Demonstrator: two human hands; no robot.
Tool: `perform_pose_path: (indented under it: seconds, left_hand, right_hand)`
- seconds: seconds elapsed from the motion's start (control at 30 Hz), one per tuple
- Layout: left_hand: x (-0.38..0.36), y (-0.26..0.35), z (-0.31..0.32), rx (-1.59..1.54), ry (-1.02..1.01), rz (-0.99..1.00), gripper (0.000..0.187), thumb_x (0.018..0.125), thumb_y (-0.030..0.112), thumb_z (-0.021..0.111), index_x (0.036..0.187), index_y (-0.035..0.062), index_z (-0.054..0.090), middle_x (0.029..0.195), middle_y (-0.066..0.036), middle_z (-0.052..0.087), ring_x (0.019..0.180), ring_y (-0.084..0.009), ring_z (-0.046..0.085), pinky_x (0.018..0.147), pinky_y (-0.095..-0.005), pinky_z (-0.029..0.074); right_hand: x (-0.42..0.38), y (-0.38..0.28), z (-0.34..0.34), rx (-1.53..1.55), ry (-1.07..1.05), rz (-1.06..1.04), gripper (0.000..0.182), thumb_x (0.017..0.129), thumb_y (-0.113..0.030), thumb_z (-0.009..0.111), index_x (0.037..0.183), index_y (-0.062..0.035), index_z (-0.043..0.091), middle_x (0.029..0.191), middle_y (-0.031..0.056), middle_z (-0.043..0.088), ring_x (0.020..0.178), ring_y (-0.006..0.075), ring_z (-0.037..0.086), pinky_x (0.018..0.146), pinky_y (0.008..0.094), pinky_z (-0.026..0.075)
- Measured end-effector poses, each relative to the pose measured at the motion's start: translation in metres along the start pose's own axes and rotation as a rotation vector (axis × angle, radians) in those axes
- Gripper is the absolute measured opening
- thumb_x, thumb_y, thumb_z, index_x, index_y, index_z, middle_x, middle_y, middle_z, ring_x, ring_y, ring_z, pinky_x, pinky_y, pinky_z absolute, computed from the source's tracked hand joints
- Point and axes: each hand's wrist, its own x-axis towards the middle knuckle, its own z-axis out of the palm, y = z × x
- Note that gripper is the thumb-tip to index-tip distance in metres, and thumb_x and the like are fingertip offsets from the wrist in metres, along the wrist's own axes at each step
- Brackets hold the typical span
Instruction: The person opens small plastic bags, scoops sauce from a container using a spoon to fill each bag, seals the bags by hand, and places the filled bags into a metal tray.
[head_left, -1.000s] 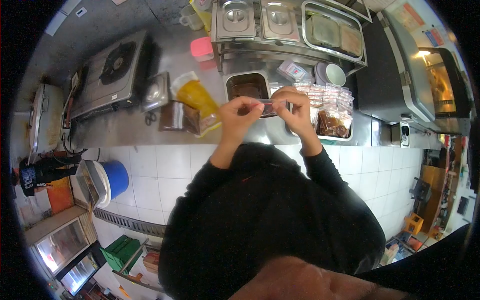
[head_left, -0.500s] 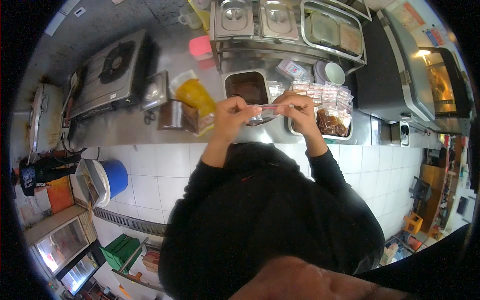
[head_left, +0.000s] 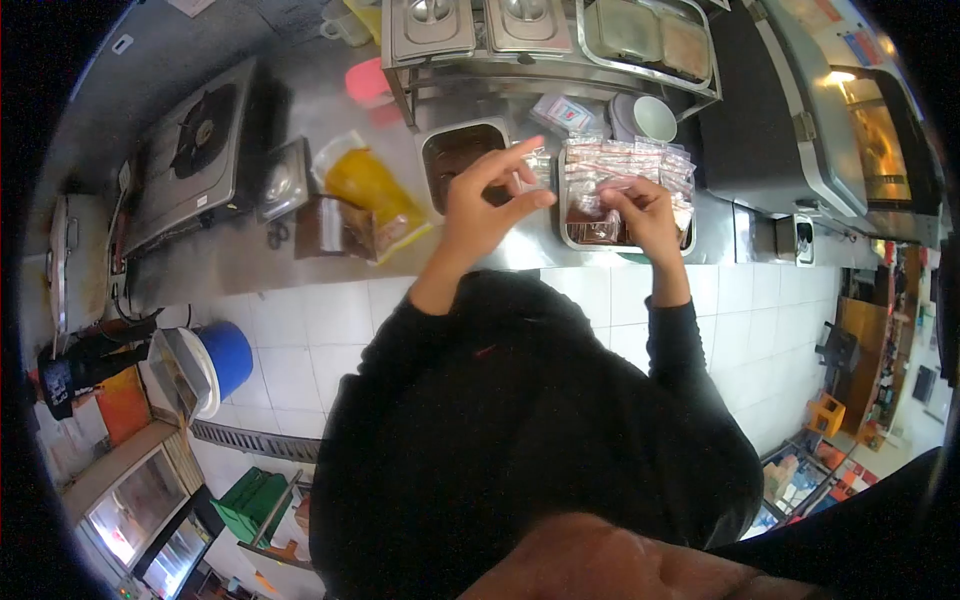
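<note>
My left hand point(head_left: 482, 205) is in the air by the steel tub point(head_left: 428, 170) of dark brown sauce, thumb and fingers apart, holding nothing. A small zip bag point(head_left: 592, 218) hangs from my right hand point(head_left: 648, 215), pinched near its top edge. Dark brown contents show in its lower part. Beneath it is a metal tray point(head_left: 572, 243) packed with several filled zip bags point(head_left: 640, 158) in rows. Part of the tray is hidden by my right hand and the bag.
Left of the tub lie a bag of yellow liquid point(head_left: 365, 180), a brown pouch point(head_left: 325, 228), scissors point(head_left: 277, 235) and a steel lid point(head_left: 286, 183). A gas stove point(head_left: 195, 150) stands farther left. A rack point(head_left: 440, 70) with lidded steel pans rises behind. A white bowl point(head_left: 655, 120) sits behind the tray.
Both hands were together on the zip bag's top edge in front of the tub. My left hand has let go, and my right hand has carried the bag right, over the tray.
</note>
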Motion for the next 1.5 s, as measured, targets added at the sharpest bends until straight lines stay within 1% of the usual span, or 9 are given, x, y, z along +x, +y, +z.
perform_pose_path:
  seconds: [0.27,0.4,0.53,0.73,0.83,0.97,1.07,1.17,1.5]
  left_hand:
    - [-0.041,-0.041,-0.061,-0.102,0.178,-0.268,0.033,0.091,0.013,0.063,0.124,0.0062,0.061,0.087,0.003,0.057,0.079,-0.0045,0.052,0.07,-0.0188,0.043]
    - [-0.053,-0.043,-0.074,-0.048,0.322,-0.298,0.029,0.095,0.019,0.059,0.12,0.0039,0.062,0.084,0.003,0.057,0.076,-0.0055,0.051,0.069,-0.0202,0.042]
    - [-0.045,-0.043,-0.068,-0.111,0.363,-0.302,0.024,0.094,0.016,0.06,0.113,0.0036,0.064,0.091,0.001,0.06,0.082,-0.006,0.055,0.071,-0.0207,0.047]
    - [-0.049,-0.033,-0.065,-0.056,0.335,-0.237,0.021,0.094,0.016,0.06,0.108,0.0011,0.065,0.08,0.001,0.056,0.072,-0.0063,0.05,0.068,-0.0209,0.041]
    - [-0.063,-0.044,-0.078,0.014,0.405,-0.242,0.02,0.092,0.014,0.062,0.108,0.0022,0.066,0.096,-0.001,0.064,0.079,-0.005,0.056,0.071,-0.0196,0.046]
    - [-0.076,-0.059,-0.088,0.007,0.457,-0.255,0.02,0.092,0.014,0.064,0.106,0.0018,0.067,0.098,-0.001,0.065,0.082,-0.0049,0.056,0.072,-0.0195,0.046]
    - [-0.071,-0.058,-0.076,0.0,0.428,-0.279,0.021,0.092,0.016,0.064,0.106,0.0013,0.067,0.096,-0.002,0.065,0.081,-0.0058,0.056,0.071,-0.0201,0.046]
    - [-0.051,-0.054,-0.042,-0.084,0.254,-0.316,0.023,0.092,0.017,0.063,0.108,0.0004,0.066,0.09,-0.003,0.066,0.075,-0.0078,0.057,0.07,-0.0214,0.045]
    - [-0.04,-0.051,-0.029,-0.31,0.195,-0.413,0.015,0.084,0.006,0.071,0.097,-0.0009,0.07,0.089,-0.006,0.07,0.08,-0.0096,0.063,0.074,-0.0222,0.049]
  right_hand:
    - [-0.004,0.122,-0.038,-0.506,0.197,0.076,0.022,0.085,-0.015,0.07,0.105,-0.0058,0.066,0.081,0.0045,0.066,0.074,0.0099,0.059,0.072,0.0227,0.046]
    - [0.024,0.088,0.003,-0.987,0.482,-0.397,0.029,0.075,-0.018,0.073,0.102,-0.0103,0.066,0.102,0.0088,0.066,0.097,0.029,0.06,0.082,0.042,0.046]
    - [0.07,0.12,0.058,-1.242,0.096,-0.429,0.03,0.074,-0.023,0.069,0.102,-0.0166,0.069,0.098,0.0034,0.064,0.101,0.021,0.055,0.087,0.0449,0.038]
    - [0.119,0.155,0.079,-1.461,-0.022,-0.473,0.015,0.076,-0.025,0.066,0.088,-0.0187,0.07,0.088,0.0008,0.066,0.093,0.0207,0.059,0.088,0.0443,0.036]
    - [0.119,0.147,0.075,-1.326,-0.025,-0.324,0.012,0.076,-0.023,0.065,0.086,-0.0183,0.07,0.08,0.0003,0.067,0.087,0.0216,0.061,0.085,0.0449,0.037]
    - [0.111,0.128,0.055,-0.934,0.314,-0.338,0.008,0.085,-0.017,0.061,0.09,-0.013,0.066,0.084,0.0029,0.07,0.083,0.0226,0.065,0.077,0.042,0.044]
    - [0.095,0.08,0.054,0.135,0.202,-0.11,0.01,0.092,-0.014,0.057,0.098,-0.007,0.059,0.088,0.0075,0.07,0.082,0.0209,0.067,0.077,0.0348,0.049]
    - [0.063,0.011,0.065,0.501,-0.154,0.112,0.013,0.095,-0.015,0.056,0.103,-0.0041,0.053,0.09,0.0111,0.069,0.082,0.0198,0.067,0.077,0.0291,0.05]
    - [0.037,-0.023,0.093,0.475,-0.063,0.052,0.011,0.096,-0.012,0.055,0.105,-0.0063,0.055,0.088,0.007,0.069,0.079,0.0146,0.065,0.072,0.0247,0.047]
